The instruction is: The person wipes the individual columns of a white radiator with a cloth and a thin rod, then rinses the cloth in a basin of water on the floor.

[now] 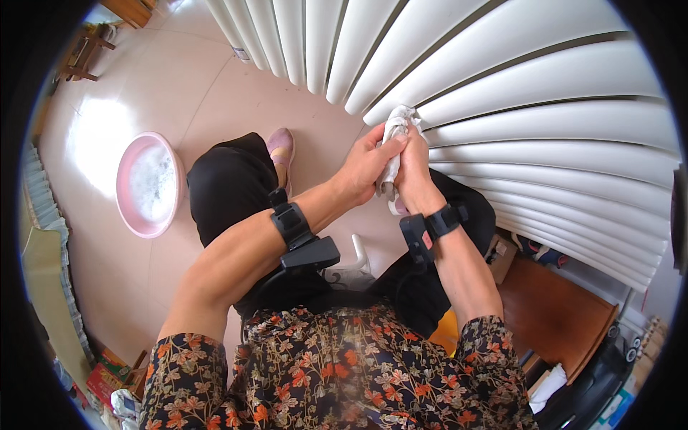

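Observation:
A bunched white cloth (396, 126) is held between my two hands, close to the lower ends of the white radiator columns (467, 110). My left hand (371, 161) grips it from the left, with the thumb laid across it. On the other side, my right hand (414, 164) is closed around the same cloth, its fingers mostly hidden. The cloth's upper end overlaps a radiator column in the picture; whether it touches the column I cannot tell. To the left on the floor stands a pink basin (122, 188) of foamy water.
My knees are spread below the radiator, and a pink shoe (280, 145) rests on the tiled floor (226, 107). Brown wooden furniture (548, 306) and a black case (586, 371) stand at the lower right. Red boxes (105, 381) lie at the lower left, near a bed with a ruffled cover (51, 204).

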`<control>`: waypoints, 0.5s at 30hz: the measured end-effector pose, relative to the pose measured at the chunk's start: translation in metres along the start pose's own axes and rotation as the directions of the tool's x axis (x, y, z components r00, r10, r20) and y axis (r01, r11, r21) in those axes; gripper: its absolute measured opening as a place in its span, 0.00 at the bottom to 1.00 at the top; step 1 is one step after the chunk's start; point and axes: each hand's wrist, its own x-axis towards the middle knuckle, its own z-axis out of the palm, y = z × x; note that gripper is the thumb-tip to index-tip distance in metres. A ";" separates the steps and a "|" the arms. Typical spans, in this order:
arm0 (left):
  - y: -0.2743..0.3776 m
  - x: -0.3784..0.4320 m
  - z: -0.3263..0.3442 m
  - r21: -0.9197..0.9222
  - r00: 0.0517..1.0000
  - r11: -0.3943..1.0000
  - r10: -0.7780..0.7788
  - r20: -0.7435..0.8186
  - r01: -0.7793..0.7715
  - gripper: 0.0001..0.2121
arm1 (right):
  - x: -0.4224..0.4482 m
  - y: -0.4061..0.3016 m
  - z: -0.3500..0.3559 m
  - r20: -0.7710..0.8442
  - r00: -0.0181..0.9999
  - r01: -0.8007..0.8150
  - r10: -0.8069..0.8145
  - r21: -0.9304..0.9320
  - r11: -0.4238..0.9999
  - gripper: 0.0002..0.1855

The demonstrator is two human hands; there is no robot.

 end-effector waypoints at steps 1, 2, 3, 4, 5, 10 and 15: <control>0.006 -0.006 0.003 0.009 1.000 1.000 0.020 0.022 -0.020 0.20 | -0.009 -0.006 0.006 0.002 1.000 0.020 -0.020 0.006 1.000 0.19; 0.013 -0.010 0.005 0.008 0.997 0.999 0.038 0.069 -0.038 0.22 | -0.018 -0.014 0.013 0.004 0.999 0.040 -0.040 0.014 0.999 0.19; 0.021 -0.014 0.010 0.021 0.991 0.998 0.058 0.123 -0.061 0.22 | -0.030 -0.025 0.020 0.002 0.998 0.065 -0.065 0.020 0.998 0.19; 0.026 -0.017 0.015 0.028 0.981 0.997 0.071 0.181 -0.077 0.23 | -0.043 -0.036 0.024 0.016 0.990 0.139 -0.139 -0.009 0.990 0.19; 0.032 -0.020 0.021 0.034 0.968 0.995 0.083 0.239 -0.093 0.23 | -0.048 -0.046 0.025 0.013 0.983 0.184 -0.184 -0.009 0.983 0.18; 0.059 -0.027 0.042 0.028 0.874 0.969 0.210 0.438 -0.246 0.25 | -0.079 -0.089 0.046 0.078 0.923 0.379 -0.378 0.003 0.925 0.16; 0.073 -0.034 0.056 0.008 0.794 0.951 0.253 0.553 -0.308 0.27 | -0.117 -0.112 0.056 0.109 0.843 0.532 -0.526 -0.029 0.846 0.15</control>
